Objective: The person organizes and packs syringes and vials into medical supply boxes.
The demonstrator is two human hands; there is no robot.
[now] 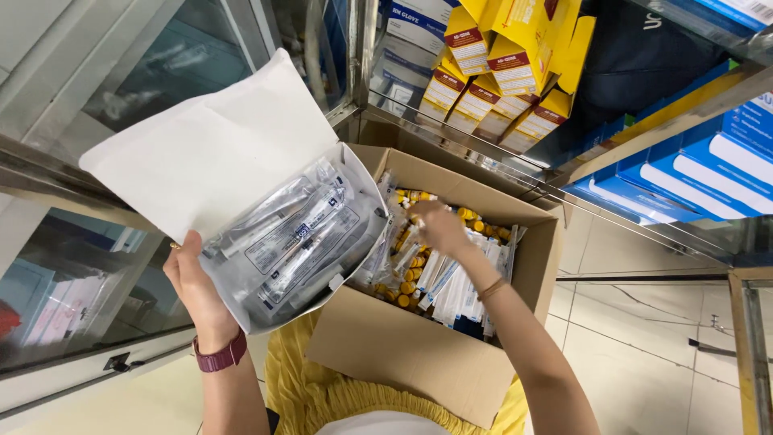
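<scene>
Head view: a pale tiled floor point(644, 354) shows at the lower right, and glass-fronted metal cabinets point(97, 266) stand along the left. Behind, a shelf point(564, 173) carries yellow cartons point(515, 64) and blue cartons point(725, 161).

A brown box point(403, 354) sits open on a yellow-clad lap, its far rim close under the shelf edge, leaving little room there; the floor side to the right lies open. The left hand point(193, 282), fingers wrapped around the near corner, holds a white carton point(201, 153) of wrapped syringes point(298, 242) tilted over the box's left rim. The right hand point(439, 229) reaches into the box, fingers curled down among yellow-capped packets point(407, 278); whether it pinches any, I cannot tell.
</scene>
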